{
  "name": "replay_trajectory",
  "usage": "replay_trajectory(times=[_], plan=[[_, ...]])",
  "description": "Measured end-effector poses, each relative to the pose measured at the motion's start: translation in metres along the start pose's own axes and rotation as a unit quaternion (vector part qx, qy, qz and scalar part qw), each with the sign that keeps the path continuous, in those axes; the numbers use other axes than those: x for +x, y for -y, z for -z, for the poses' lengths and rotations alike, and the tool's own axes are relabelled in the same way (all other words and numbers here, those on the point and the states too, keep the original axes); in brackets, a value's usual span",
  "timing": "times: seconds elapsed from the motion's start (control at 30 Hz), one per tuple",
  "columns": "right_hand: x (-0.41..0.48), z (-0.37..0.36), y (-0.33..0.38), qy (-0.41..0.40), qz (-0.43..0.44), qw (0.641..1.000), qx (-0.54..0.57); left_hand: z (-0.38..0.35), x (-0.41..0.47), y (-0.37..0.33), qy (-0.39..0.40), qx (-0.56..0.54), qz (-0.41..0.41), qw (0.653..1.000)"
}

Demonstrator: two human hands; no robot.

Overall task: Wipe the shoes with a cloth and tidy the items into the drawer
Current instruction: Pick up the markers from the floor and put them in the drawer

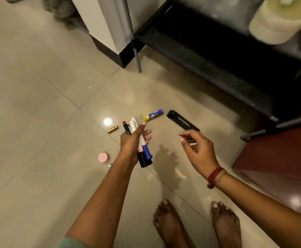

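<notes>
You're gathering items: your left hand (pixel 131 142) grips a bundle of markers (pixel 147 153), while your right hand (pixel 198 149) hovers loosely spread, empty. Next, probably, pinch up the glue stick (pixel 155 116) or the black case (pixel 180 120).

Gripped in a bundle by the left hand (pixel 131 140), above the floor (pixel 38 122): markers (pixel 142 149), slanted, tips up and away, caps low. Among them a white barrel with a blue cap, another with a black cap, and a thin black one with a red tip. Lying flat on the tiles just beyond: glue stick (pixel 154 116), blue with a yellow end. To its right, apart: black case (pixel 182 121), long, slanted. Left of the bundle: gold tube (pixel 112 129), small, on its side. Nearer, lower left: pink jar (pixel 103 157), round, upright, with a tiny white item (pixel 110 165) just beside it.
</notes>
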State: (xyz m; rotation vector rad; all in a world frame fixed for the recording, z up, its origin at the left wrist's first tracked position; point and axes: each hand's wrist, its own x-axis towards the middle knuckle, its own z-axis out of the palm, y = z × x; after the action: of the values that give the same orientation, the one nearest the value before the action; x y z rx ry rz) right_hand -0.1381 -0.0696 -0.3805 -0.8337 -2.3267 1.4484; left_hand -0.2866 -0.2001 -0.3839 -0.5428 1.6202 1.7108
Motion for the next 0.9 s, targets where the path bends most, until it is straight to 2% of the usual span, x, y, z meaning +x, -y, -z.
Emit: replay_trajectory(times=[0.17, 0.23, 0.3, 0.47, 0.7, 0.9], plan=[[-0.021, 0.051, 0.026, -0.075, 0.026, 0.995, -0.059, -0.043, -0.037, -0.065, 0.072, 0.033, -0.030, 0.996], [-0.076, 0.121, 0.074, -0.158, 0.053, 0.981, -0.097, -0.077, -0.133, -0.099, 0.139, 0.059, -0.062, 0.987], [-0.078, 0.127, 0.069, -0.174, 0.052, 0.978, -0.099, -0.094, -0.139, -0.109, 0.159, 0.064, -0.074, 0.982], [-0.141, 0.186, 0.082, -0.222, 0.049, 0.969, -0.100, -0.138, -0.241, -0.122, 0.203, 0.031, -0.059, 0.977], [-0.215, 0.248, 0.064, -0.267, -0.047, 0.952, -0.143, -0.182, -0.340, -0.065, 0.264, 0.020, 0.033, 0.964], [-0.261, 0.271, 0.030, -0.311, -0.143, 0.928, -0.147, -0.188, -0.355, 0.012, 0.252, 0.029, 0.079, 0.964]])
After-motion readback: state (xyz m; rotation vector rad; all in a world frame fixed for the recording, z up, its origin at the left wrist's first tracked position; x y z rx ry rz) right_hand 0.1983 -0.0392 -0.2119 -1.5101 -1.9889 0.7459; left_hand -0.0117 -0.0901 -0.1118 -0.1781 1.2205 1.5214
